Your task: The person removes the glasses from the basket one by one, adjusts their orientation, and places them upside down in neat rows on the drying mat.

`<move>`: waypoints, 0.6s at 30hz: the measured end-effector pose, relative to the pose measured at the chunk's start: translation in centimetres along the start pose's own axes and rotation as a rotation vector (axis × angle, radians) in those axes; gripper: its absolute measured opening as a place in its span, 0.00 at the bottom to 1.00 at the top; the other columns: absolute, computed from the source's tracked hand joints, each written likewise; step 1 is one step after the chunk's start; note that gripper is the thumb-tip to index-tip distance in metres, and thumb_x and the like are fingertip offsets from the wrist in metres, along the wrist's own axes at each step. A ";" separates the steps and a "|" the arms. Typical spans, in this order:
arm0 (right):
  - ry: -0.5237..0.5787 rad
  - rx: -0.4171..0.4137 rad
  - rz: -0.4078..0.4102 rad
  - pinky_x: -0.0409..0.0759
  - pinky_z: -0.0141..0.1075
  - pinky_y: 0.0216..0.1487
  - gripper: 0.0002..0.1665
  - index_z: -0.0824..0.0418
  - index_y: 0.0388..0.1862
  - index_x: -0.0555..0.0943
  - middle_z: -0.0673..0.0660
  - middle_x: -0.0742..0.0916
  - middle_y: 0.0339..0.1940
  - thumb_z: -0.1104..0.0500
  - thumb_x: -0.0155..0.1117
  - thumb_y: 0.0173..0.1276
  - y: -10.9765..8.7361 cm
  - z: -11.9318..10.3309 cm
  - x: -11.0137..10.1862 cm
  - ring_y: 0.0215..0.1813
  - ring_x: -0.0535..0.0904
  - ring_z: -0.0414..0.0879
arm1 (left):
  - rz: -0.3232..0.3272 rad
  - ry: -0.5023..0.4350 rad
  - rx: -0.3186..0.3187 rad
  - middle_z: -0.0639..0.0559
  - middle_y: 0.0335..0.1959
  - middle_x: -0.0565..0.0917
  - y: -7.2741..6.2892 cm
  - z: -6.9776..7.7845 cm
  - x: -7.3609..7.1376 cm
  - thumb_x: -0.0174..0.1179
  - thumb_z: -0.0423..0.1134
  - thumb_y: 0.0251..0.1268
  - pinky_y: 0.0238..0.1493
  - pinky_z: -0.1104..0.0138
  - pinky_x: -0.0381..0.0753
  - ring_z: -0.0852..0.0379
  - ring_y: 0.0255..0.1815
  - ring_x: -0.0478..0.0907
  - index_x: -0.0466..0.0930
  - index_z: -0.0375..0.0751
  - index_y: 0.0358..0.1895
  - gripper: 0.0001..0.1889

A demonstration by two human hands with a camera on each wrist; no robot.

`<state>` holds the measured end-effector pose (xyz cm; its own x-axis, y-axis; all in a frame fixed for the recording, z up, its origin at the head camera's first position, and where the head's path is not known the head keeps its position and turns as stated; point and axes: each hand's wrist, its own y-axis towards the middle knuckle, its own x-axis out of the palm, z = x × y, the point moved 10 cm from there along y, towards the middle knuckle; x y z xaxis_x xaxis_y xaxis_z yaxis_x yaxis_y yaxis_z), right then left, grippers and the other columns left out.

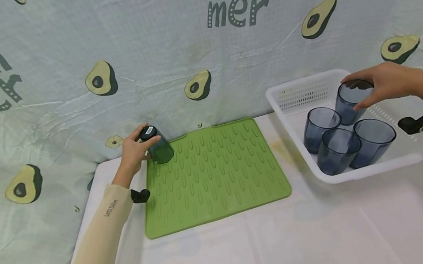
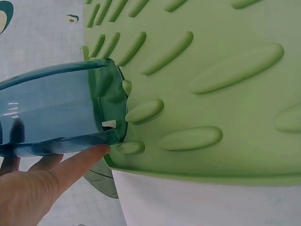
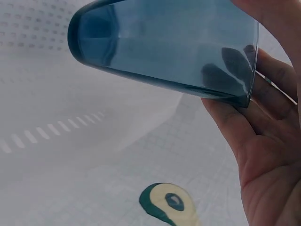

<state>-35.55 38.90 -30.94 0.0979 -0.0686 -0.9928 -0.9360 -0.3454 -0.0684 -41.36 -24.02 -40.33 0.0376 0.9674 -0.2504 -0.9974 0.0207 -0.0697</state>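
Note:
At the back left corner of the green ridged mat, my left hand grips a blue-tinted drinking glass. That glass is upside down, its base with a small white label facing up. The left wrist view shows the glass meeting the mat at its lower end. Over at the white basket, my right hand holds another blue glass by its upper part, mouth up. In the right wrist view fingers wrap around the rim end of this glass. Whether its base touches the basket floor I cannot tell.
Three more blue glasses, a left one, a front one and a right one, stand mouth up in the basket. The basket is right of the mat on a white-covered table. A printed cloth hangs behind.

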 end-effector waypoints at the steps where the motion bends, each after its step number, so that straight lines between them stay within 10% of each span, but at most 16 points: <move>1: -0.006 -0.003 0.007 0.81 0.51 0.41 0.53 0.62 0.71 0.74 0.70 0.84 0.57 0.41 0.83 0.51 -0.1 -0.2 -0.2 0.48 0.82 0.56 | -0.001 -0.001 0.000 0.41 0.82 0.54 0.1 -0.1 0.0 0.69 0.41 0.68 0.58 0.32 0.74 0.36 0.78 0.58 0.58 0.53 0.81 0.41; 18: -0.032 -0.014 0.031 0.75 0.44 0.33 0.54 0.62 0.73 0.73 0.72 0.82 0.60 0.41 0.83 0.51 -0.7 -1.0 -2.0 0.40 0.77 0.51 | 0.017 0.013 0.012 0.40 0.81 0.55 -0.1 -0.1 0.1 0.70 0.44 0.66 0.57 0.33 0.76 0.35 0.77 0.59 0.58 0.56 0.81 0.42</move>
<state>-34.71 38.37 -28.85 0.0575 -0.0497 -0.9971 -0.9334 -0.3569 -0.0361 -41.28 -23.91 -40.43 0.0211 0.9642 -0.2645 -0.9985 0.0071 -0.0540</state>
